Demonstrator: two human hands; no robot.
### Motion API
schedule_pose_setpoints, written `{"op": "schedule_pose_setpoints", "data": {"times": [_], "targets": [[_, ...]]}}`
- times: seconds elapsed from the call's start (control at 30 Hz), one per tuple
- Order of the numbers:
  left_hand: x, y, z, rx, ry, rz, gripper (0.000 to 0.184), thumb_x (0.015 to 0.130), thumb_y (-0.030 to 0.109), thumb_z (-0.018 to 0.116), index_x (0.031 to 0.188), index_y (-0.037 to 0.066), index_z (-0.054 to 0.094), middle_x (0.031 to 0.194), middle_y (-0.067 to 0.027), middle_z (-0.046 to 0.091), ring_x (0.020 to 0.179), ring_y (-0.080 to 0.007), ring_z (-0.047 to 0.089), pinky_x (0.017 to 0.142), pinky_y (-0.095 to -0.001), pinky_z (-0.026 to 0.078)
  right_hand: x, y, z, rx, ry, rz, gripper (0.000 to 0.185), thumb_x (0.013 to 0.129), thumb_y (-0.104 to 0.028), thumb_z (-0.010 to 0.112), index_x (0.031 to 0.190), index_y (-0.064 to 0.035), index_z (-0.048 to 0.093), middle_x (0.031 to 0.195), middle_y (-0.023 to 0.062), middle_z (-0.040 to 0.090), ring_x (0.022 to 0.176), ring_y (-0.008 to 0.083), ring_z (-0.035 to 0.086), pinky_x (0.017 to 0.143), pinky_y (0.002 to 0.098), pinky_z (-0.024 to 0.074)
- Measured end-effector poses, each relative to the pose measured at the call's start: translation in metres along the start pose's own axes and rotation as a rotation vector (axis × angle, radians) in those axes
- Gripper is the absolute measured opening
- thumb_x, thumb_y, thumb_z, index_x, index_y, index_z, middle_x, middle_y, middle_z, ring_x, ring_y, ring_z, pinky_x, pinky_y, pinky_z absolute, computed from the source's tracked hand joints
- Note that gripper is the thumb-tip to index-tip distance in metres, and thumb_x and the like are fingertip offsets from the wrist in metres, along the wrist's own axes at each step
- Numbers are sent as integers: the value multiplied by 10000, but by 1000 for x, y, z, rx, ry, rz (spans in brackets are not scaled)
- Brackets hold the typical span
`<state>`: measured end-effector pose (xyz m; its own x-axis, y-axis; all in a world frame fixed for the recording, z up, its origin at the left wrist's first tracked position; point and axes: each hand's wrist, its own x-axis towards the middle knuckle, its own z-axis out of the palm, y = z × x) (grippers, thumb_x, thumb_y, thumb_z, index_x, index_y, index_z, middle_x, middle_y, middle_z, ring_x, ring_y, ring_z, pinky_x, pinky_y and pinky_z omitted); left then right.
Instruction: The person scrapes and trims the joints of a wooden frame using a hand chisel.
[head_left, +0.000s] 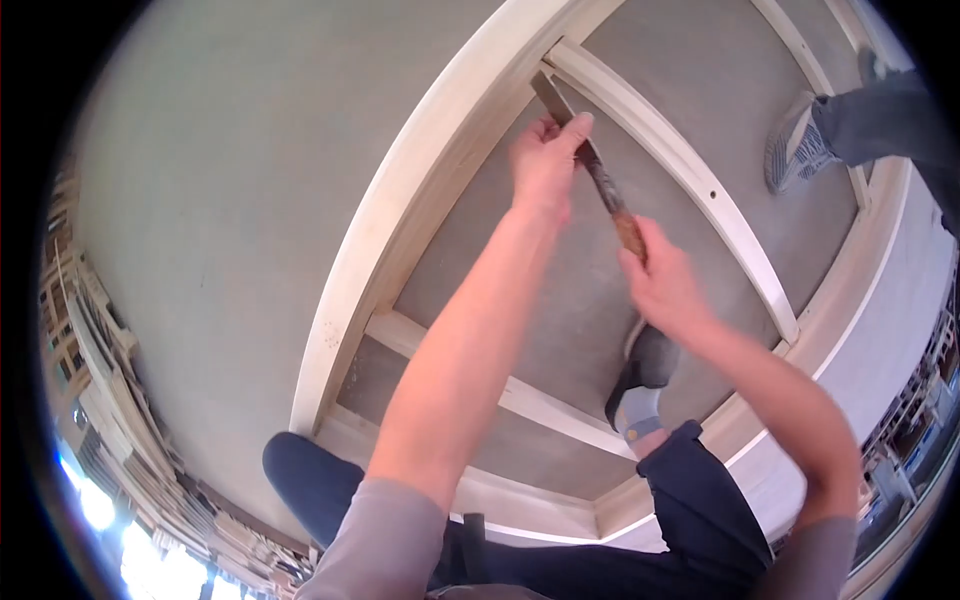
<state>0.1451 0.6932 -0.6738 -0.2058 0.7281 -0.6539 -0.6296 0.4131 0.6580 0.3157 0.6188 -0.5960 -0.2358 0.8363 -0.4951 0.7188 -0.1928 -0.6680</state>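
A long dark metal tool with a brown wooden handle, which looks like a chisel (602, 180), slants across the upper middle. My right hand (662, 280) is closed round its handle. Farther up, my left hand (545, 165) grips the flat blade between thumb and fingers. The blade's tip lies close to the inner side of a pale wooden frame (400, 185), near the joint where a crossbar (660, 130) meets it. Whether the tip touches the wood I cannot tell.
Another crossbar (545, 405) runs below my hands. My shod foot (650, 360) stands on the floor inside the frame. Another person's shoe (797, 145) and trouser leg are at the upper right. Stacked wood pieces (130, 400) lie along the left edge.
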Motion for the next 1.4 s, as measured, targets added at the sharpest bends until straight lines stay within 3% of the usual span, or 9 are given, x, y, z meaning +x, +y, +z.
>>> {"op": "schedule_pose_setpoints", "data": {"times": [0.13,0.17,0.3,0.43,0.67,0.8,1.2,1.4], "targets": [[24,6,-14,257,33,68,183,834,147,773,895,-5,691,816,-27,661,700,-106,575,650,-289,478,10,9,64,129,219,-87,527,922,-71,601,1434,-108,480,902,266,649,802,479,644,701,467,515],[29,6,-21,272,-12,64,148,850,167,763,915,54,692,795,9,641,683,-102,586,633,-285,471,10,10,77,131,252,-105,555,917,-62,606,1453,-111,474,913,270,653,804,477,647,703,462,517],[30,2,-23,260,-33,139,159,833,144,731,920,15,699,795,-17,654,648,-121,594,602,-299,483,12,12,96,132,352,-95,636,900,-30,615,1508,-114,447,968,283,662,825,468,657,711,447,527],[26,12,-31,320,-30,157,175,846,139,703,899,-26,680,801,-58,667,664,-151,641,612,-315,533,16,9,114,72,435,-192,633,896,-8,601,1504,-111,457,878,273,659,761,458,655,668,468,521],[19,25,-44,462,-64,102,199,865,125,662,846,-72,657,791,-105,685,637,-203,692,561,-334,577,6,-13,119,-121,401,-109,657,884,-5,611,1510,-110,440,739,226,639,648,438,635,596,509,495],[-6,26,-72,518,-37,76,220,892,131,640,832,-79,658,767,-116,685,622,-204,700,554,-356,591,-10,1,142,-222,404,-231,662,878,-8,622,1509,-96,438,722,203,643,616,400,640,567,485,502],[-111,20,-177,556,132,-87,217,942,172,630,860,-27,655,790,-83,684,672,-189,723,519,-308,542,-110,-13,224,-133,298,-260,626,873,-27,642,1475,-81,482,671,161,622,553,363,625,530,458,521],[-159,-1,-234,552,214,-106,222,963,171,621,877,-28,668,814,-76,709,684,-170,726,514,-292,527,-160,-8,250,-157,90,-251,596,878,-55,647,1457,-81,508,700,153,643,575,341,648,542,454,531]]}}
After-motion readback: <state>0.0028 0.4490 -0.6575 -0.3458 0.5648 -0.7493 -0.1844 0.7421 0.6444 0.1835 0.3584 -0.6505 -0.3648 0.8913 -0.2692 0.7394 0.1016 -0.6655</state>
